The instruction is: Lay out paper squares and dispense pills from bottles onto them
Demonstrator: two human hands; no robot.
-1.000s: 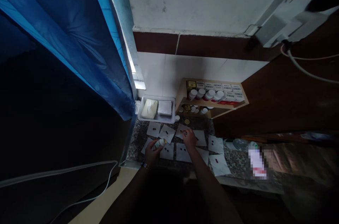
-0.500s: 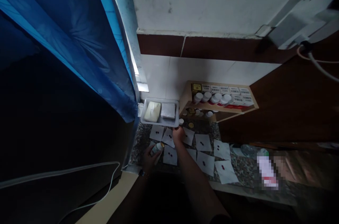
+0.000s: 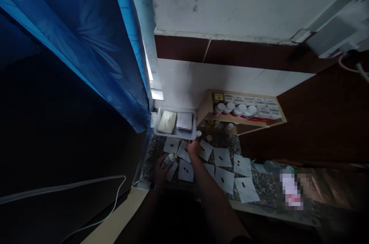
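Note:
My left hand (image 3: pixel 159 173) is wrapped around a small white pill bottle (image 3: pixel 168 160), uncapped and tilted to the right, its yellowish mouth showing. It hovers over the left end of the counter. My right hand (image 3: pixel 194 149) is closed, just below the tray, between a paper square (image 3: pixel 182 150) and another paper square (image 3: pixel 205 149). Its fingertips are hidden, so whatever they hold cannot be made out. Pairs of dark red pills lie on several white squares, among them the paper (image 3: pixel 186 175) below the hands and the paper (image 3: pixel 223 186) further right.
A plastic tray (image 3: pixel 175 136) holds a pale wrapped packet (image 3: pixel 167 122) and a paper stack (image 3: pixel 184 121). Behind stands a wooden shelf (image 3: pixel 284 119) of boxes and white-capped bottles. A yellow lid (image 3: pixel 209 137) lies before it. Blue curtain (image 3: pixel 95 44) hangs left.
The view has shifted slightly. The bottle in my left hand has come up a little and leans more to the right. My right hand stays beside the tray.

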